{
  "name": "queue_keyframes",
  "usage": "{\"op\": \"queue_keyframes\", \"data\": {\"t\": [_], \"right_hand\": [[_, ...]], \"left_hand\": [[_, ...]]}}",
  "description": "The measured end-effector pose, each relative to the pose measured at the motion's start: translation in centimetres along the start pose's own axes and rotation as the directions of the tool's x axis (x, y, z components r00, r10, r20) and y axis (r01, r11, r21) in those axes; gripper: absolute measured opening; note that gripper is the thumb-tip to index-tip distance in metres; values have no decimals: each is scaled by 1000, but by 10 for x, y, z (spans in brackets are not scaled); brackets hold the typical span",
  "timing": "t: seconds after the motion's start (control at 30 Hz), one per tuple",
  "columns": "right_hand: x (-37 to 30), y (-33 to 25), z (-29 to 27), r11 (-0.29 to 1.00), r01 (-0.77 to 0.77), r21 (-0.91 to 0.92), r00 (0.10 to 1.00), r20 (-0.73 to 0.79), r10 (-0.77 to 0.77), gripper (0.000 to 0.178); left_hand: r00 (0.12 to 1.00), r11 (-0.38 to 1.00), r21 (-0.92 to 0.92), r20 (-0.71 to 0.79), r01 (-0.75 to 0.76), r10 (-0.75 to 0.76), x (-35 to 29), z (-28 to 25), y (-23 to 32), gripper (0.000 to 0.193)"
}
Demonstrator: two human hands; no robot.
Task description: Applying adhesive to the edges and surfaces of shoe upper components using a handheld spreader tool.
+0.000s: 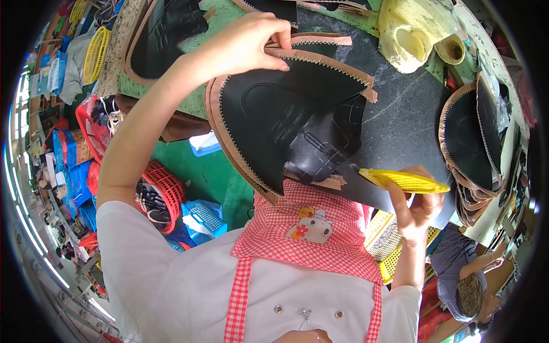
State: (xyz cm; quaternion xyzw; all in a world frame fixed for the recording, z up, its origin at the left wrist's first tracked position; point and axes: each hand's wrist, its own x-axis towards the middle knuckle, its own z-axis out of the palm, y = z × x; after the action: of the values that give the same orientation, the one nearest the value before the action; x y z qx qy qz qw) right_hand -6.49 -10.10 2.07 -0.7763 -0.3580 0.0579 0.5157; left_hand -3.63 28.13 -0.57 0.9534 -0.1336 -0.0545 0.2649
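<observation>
A black shoe upper (260, 108) with zigzag white stitching and a tan lining edge lies over the near side of the dark work board (394, 126). More tan layers show beneath its left edge. My left hand (251, 43) pinches the upper's far edge between thumb and fingers. My right hand (420, 206) is wrapped round a yellow utility knife (406, 181), its tip pointing left toward the upper's near right corner. A small gap seems to lie between the tip and the upper. A tan strip (323, 40) lies just beyond my left hand.
Another black upper (163, 40) lies at the far left of the table, and a stack of uppers (469, 137) stands at the right. A yellowed plastic container (403, 43) sits at the far right. Red baskets (160, 197) are at the left; a person (466, 274) is at the lower right.
</observation>
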Motion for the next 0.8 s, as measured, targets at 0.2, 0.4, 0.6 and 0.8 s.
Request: {"op": "queue_keyframes", "data": {"t": [0.2,0.4,0.6,0.8], "right_hand": [[-9,3,-3,999,-19,44,999,-44,21,22],[-22,12,-12,980,-137,142,974,-163,160,24],[-5,2,-5,945,-254,205,941,-174,291,20],[13,-2,24,997,74,-3,997,7,-74,21]], "left_hand": [[976,988,5,-152,-157,156,5,0,-9,15],[924,860,-439,-370,-261,91,21,-38,12,10],[540,825,564,-686,-29,488,90,-123,-15,20],[995,997,0,55,-83,83,34,-65,36,19]]}}
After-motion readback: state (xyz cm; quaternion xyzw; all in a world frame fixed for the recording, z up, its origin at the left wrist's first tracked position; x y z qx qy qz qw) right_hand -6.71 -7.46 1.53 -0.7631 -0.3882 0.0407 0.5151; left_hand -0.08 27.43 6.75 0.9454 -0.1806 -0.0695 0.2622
